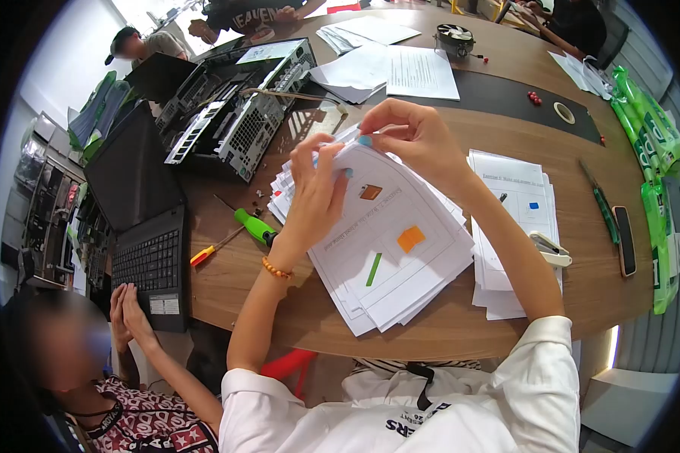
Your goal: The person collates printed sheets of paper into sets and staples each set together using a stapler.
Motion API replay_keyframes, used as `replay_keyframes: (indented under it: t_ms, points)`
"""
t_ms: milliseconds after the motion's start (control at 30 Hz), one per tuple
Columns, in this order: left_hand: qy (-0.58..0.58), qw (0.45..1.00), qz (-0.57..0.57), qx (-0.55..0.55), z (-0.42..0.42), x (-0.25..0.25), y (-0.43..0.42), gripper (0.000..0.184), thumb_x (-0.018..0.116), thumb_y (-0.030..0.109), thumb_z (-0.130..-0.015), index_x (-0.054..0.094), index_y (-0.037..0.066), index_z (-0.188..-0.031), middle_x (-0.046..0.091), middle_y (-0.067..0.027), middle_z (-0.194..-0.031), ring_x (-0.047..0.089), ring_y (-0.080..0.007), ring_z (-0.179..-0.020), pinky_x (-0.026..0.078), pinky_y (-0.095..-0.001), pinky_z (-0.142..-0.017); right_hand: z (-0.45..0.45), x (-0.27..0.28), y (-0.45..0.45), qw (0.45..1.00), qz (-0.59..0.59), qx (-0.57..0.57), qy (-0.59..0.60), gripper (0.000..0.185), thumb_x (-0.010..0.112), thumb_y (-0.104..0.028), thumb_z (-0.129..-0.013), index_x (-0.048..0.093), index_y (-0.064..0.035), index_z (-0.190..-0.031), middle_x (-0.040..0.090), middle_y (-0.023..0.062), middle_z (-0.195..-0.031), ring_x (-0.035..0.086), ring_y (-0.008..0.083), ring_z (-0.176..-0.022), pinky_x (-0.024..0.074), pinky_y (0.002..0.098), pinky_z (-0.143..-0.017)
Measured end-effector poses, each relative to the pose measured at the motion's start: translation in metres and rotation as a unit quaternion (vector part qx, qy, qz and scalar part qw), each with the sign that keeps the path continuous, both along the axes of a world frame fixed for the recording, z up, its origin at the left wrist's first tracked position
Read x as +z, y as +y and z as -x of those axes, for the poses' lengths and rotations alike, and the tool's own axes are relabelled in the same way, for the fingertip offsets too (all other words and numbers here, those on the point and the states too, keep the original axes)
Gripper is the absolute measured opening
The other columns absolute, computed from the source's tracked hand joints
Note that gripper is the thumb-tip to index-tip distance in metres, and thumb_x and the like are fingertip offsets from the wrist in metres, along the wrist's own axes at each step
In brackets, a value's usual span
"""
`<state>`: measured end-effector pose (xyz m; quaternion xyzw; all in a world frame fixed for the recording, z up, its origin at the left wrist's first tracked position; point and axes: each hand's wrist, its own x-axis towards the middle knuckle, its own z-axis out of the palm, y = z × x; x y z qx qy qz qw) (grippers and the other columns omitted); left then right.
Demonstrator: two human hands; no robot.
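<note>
White shirt point(461, 408), sheets point(389, 219) held in both hands point(316, 185) point(419, 140)

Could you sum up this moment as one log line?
Left hand: on printed sheets | Right hand: pinching their far edge | Surface: wooden table | Stapler: at edge of right-hand paper pile

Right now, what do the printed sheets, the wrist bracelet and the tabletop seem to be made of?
Printed sheets: matte white paper, judging by their thin, fanned edges.
Bracelet: small, round orange beads; wood or plastic, I can't tell.
Tabletop: probably wood or laminate, given its brown colour and faint grain, with a soft sheen.
</note>
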<state>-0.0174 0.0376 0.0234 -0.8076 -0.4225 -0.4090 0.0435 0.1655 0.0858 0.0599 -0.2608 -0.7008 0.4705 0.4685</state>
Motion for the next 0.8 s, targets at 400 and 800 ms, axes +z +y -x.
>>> replay_keyframes:
  t_ms: [400, 800]
  points:
    - [-0.007, 0.994, 0.107, 0.005, 0.0, -0.012, 0.004, 0.039, 0.045, -0.003, -0.08, 0.041, -0.004, -0.119, 0.05, -0.0157, -0.099, 0.049, -0.0264, -0.089, 0.032, -0.0358, -0.082, 0.009, -0.035, -0.034, 0.955, -0.13, -0.137, -0.229, 0.029, 0.045, -0.01, -0.089, 0.049, 0.0027, -0.115, 0.061, 0.0223, -0.098, 0.061, 0.0301, -0.088, 0.0458, 0.037, -0.076]
    - [-0.116, 0.959, 0.256, -0.048, 0.001, -0.009, 0.003, 0.022, 0.049, 0.006, -0.085, 0.051, -0.002, -0.106, 0.059, -0.0223, -0.091, 0.059, -0.0342, -0.082, 0.044, -0.0345, -0.074, -0.01, -0.046, -0.035, 0.986, 0.09, -0.122, -0.063, 0.022, 0.05, -0.007, -0.088, 0.056, 0.0055, -0.105, 0.063, 0.007, -0.089, 0.057, 0.0091, -0.08, 0.0461, 0.023, -0.073]
